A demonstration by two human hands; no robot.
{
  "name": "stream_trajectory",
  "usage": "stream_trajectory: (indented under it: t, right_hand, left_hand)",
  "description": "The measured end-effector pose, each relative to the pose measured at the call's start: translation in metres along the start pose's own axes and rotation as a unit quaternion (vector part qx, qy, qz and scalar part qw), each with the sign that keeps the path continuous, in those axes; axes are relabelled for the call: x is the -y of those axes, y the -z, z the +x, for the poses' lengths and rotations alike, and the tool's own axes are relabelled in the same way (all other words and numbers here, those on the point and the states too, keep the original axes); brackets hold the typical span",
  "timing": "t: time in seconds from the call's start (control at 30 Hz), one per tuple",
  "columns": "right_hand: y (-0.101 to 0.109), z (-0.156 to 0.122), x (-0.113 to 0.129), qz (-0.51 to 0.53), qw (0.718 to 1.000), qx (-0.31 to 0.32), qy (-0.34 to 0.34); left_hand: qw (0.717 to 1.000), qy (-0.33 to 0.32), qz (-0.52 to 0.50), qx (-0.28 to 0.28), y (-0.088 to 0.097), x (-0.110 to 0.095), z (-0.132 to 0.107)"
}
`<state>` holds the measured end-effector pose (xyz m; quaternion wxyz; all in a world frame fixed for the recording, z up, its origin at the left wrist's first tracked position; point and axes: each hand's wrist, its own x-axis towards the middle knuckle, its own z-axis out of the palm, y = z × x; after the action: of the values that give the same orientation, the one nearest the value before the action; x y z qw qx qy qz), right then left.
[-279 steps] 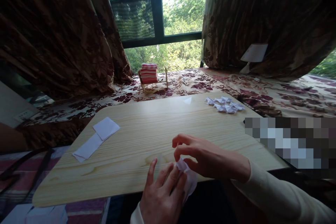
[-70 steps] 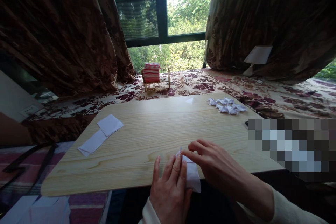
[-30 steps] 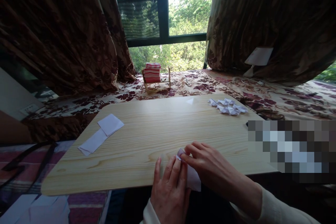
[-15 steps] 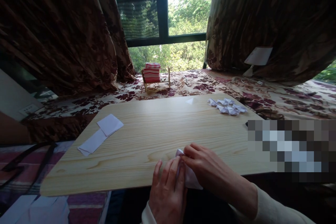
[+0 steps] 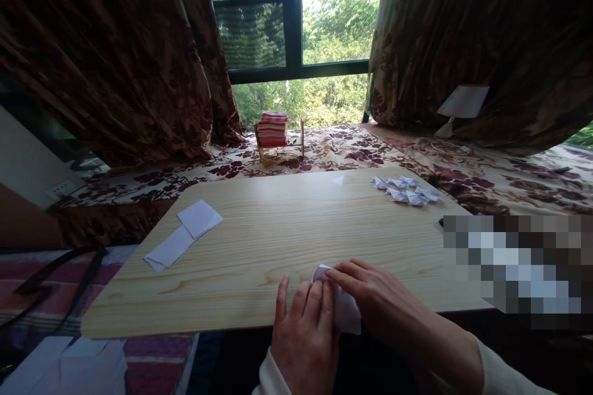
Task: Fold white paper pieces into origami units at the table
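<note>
A white sheet of paper [image 5: 347,313], partly folded, lies at the near edge of the table, its lower corner reaching past the edge. My left hand [image 5: 306,327] holds down its left side with the fingertips, the index finger close to the fold. From the right, my right hand [image 5: 377,289] has its fingers on the upper part of the sheet, beside the left fingertips. Both hands cover much of the paper, so the exact fold is hidden.
Flat white papers [image 5: 200,219] lie on the left of the wooden table [image 5: 259,228]. Several folded paper pieces [image 5: 407,190] sit at the far right, near a small white triangle [image 5: 338,180]. More sheets [image 5: 69,364] rest at lower left. Behind stands a small rack with striped cloths [image 5: 272,129].
My right fingers have shifted slightly and straightened along the fold, while the left fingers have slid a little over the paper. The whole view has moved slightly.
</note>
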<state>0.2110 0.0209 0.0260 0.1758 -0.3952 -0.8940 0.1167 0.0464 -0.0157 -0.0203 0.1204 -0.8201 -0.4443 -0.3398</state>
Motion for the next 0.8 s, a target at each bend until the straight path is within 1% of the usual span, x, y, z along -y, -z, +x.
stream_trajectory:
  t: [0.2,0.33,0.43,0.5,0.6,0.63,0.73,0.77,0.8]
  right_hand:
    - [-0.0033,-0.0004,0.0001,-0.027,1.000,-0.002,-0.002]
    - [-0.0030,-0.0013,0.0022,-0.079,0.997,-0.013,0.004]
    - [-0.0025,-0.0018,0.0038,-0.121,0.993,-0.014,0.000]
    - [-0.0028,-0.0017,0.0045,-0.121,0.993,-0.011,0.001]
    - [-0.0041,-0.0006,0.0050,-0.099,0.995,-0.013,0.005]
    - [-0.0044,-0.0001,0.0052,-0.093,0.996,-0.014,0.005]
    - [-0.0044,0.0016,0.0061,-0.082,0.997,-0.015,0.001]
    - [-0.0041,0.0021,0.0065,-0.080,0.997,-0.013,0.001]
    - [-0.0038,0.0026,0.0070,-0.078,0.997,-0.011,-0.001]
  left_hand:
    - [0.999,0.015,0.033,0.013,-0.0053,-0.0050,0.0004]
    - [0.999,0.023,0.038,0.019,-0.0053,-0.0057,0.0009]
    - [0.999,0.023,0.033,0.016,-0.0048,-0.0052,0.0013]
    - [0.999,0.022,0.035,0.009,-0.0050,-0.0051,0.0012]
    - [0.999,0.017,0.032,-0.004,-0.0071,-0.0057,0.0000]
    - [0.999,0.017,0.027,-0.016,-0.0083,-0.0060,-0.0009]
    - [0.997,0.026,0.010,-0.075,-0.0109,-0.0067,-0.0042]
    - [0.996,0.027,0.006,-0.084,-0.0109,-0.0066,-0.0051]
    - [0.996,0.027,0.003,-0.082,-0.0104,-0.0065,-0.0058]
